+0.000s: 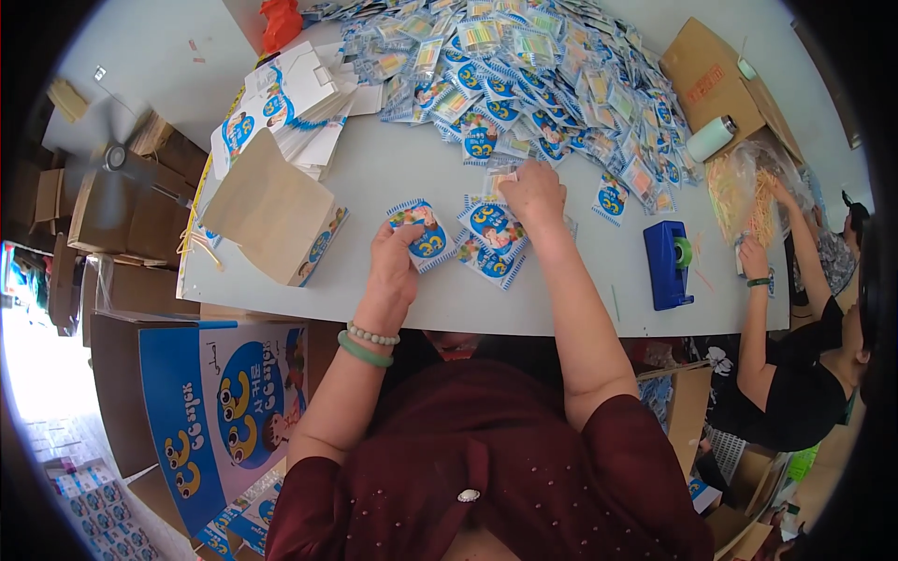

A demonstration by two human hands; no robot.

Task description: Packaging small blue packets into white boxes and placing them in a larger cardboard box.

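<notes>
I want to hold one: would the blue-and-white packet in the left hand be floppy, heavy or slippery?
The blue-and-white packet is probably light, since the left hand pinches it by one side. It looks plastic-wrapped, so it might be slippery. It may be fairly stiff, as it sticks out flat.

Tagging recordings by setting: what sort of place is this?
Likely a small packing workshop: the table holds a big heap of printed sachets, a stack of cartons and a blue tape dispenser.

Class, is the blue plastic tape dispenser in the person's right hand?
No, the dispenser sits on the pale grey table, apart from the right hand.
</notes>
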